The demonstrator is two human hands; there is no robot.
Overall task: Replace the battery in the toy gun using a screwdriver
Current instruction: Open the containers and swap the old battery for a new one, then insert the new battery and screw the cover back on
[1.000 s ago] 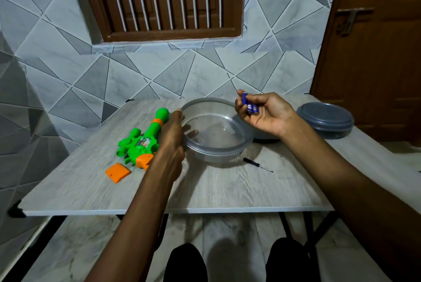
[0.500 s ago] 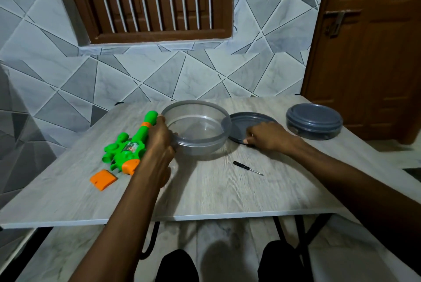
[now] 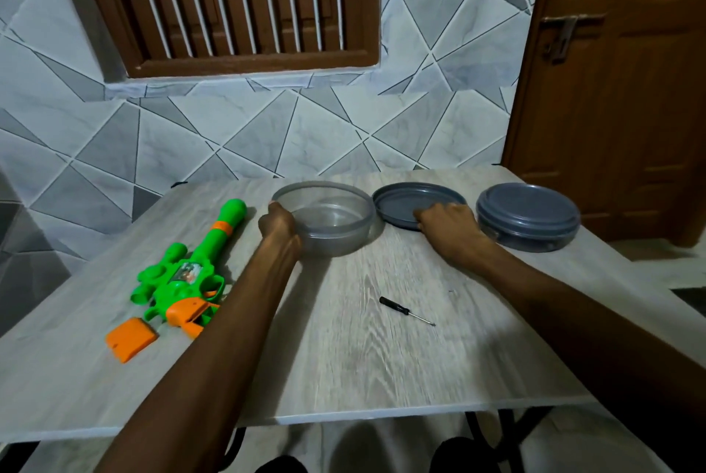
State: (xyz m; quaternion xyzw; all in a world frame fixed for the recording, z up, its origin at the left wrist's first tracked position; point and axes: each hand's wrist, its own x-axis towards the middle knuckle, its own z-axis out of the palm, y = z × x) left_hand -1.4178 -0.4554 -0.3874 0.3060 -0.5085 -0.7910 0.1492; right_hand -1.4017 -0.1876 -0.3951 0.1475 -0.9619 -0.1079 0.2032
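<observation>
Raised a second ago, the right hand (image 3: 447, 222) is now lowered onto the lid (image 3: 405, 195), its grip unclear; the container (image 3: 340, 236) is gripped by the left hand (image 3: 279, 224).

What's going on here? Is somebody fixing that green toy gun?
Someone is partway through changing its battery. The toy gun lies on the table, and an orange cover lies loose beside it. Neither hand is on the gun right now. The left hand grips the rim of a clear bowl. The right hand rests on the near edge of a grey lid; whether it grips the lid is unclear. The screwdriver lies untouched nearer the person.
</observation>
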